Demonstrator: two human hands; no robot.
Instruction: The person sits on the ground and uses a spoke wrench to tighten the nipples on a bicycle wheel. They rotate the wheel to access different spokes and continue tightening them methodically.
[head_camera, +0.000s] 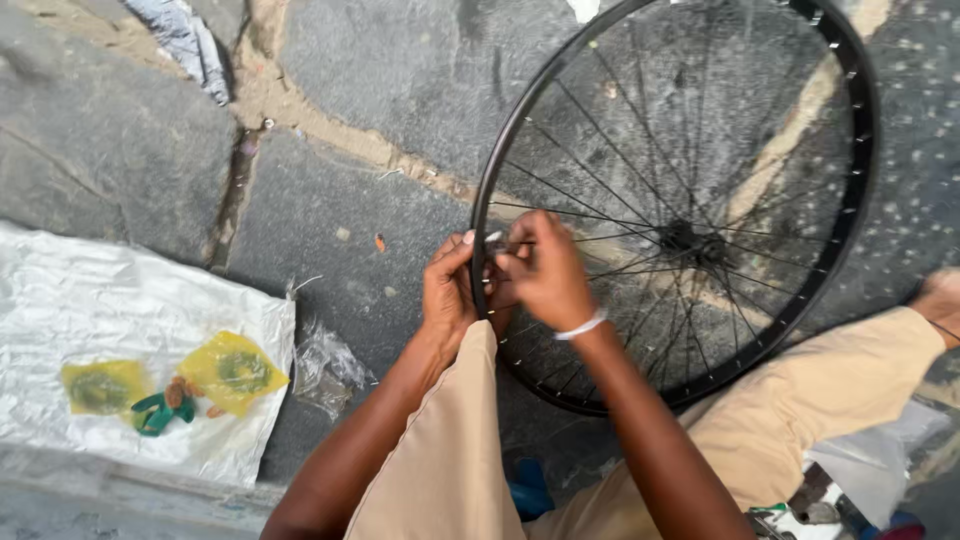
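At frame centre, hands: left hand (447, 290) and right hand (545, 270) pinch the wheel (850, 200) rim.
Hidden: pinched part too small to tell.
Wheel: upright, top cut off.

- Ground: grey stone paving (380, 60) with sandy joints between slabs.
- A white plastic sheet (60, 290) is spread flat at left.
- Two yellow packets (235, 370) are laid on the sheet, just beside each other; a small green item (158, 412) and small brown pieces (178, 392) are seen between them.
- Crumpled clear plastic (325, 365) is noted at the sheet's right edge.
- A crumpled grey wrapper (185, 35) lies at top left.
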